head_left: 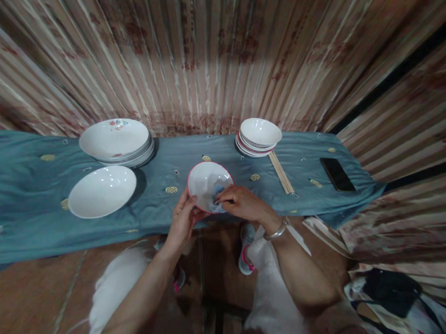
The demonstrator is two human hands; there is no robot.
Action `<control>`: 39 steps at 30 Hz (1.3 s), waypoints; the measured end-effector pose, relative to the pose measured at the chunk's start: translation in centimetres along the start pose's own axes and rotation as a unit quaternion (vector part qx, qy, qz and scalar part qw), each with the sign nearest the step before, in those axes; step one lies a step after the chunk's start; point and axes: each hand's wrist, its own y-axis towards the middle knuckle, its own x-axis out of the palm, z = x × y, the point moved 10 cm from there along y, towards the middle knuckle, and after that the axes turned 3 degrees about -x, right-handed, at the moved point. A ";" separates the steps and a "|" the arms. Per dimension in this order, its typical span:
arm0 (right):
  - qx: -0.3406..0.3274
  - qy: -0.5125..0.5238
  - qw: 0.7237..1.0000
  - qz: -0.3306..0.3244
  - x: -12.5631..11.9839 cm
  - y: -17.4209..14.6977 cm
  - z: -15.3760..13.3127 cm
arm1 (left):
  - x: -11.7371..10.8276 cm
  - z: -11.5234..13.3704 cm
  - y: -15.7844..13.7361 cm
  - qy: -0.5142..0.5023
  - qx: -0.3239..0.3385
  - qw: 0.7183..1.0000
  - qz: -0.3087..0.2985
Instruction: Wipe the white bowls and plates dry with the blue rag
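A white bowl with a red rim (204, 181) is tilted toward me over the table's front edge. My left hand (184, 213) grips its left side, thumb on the rim and fingers underneath. Inside the bowl, my right hand (244, 202) pinches a light blue cloth (217, 192) against the inner right wall. Behind it to the right stands a stack of small bowls (261, 133), some red-rimmed, beside several wooden chopsticks (281, 173). To the left lie a stack of large white dishes (116, 140) with a floral pattern and a single white dish (102, 192).
A blue-green cloth with yellow pineapple prints covers the long table (191, 151). A black phone (337, 174) lies near its right end. Pleated curtains (200, 61) hang behind and to the right. A dark item (392, 292) rests at lower right.
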 end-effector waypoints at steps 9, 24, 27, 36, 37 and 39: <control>0.009 -0.165 0.986 0.022 0.5 1.0 0.4 | 0.1 -0.4 0.0 0.007 0.002 1.000 -0.005; -0.021 0.028 0.998 0.049 2.0 1.8 1.4 | 0.6 -1.2 -0.3 0.001 -0.017 1.000 -0.023; -0.035 0.076 0.996 0.024 2.5 1.9 1.0 | 0.7 -1.2 -0.4 0.000 -0.019 1.000 -0.025; -0.053 0.203 0.978 -0.022 2.2 1.8 -0.1 | 0.2 -1.1 0.0 0.003 -0.012 1.000 -0.019; -0.050 0.208 0.976 -0.025 2.1 1.7 -0.1 | 0.2 -1.0 0.1 0.003 -0.008 1.000 -0.021; -0.041 0.209 0.976 -0.034 2.0 1.5 -0.1 | 0.2 -0.7 0.1 0.008 0.002 1.000 -0.025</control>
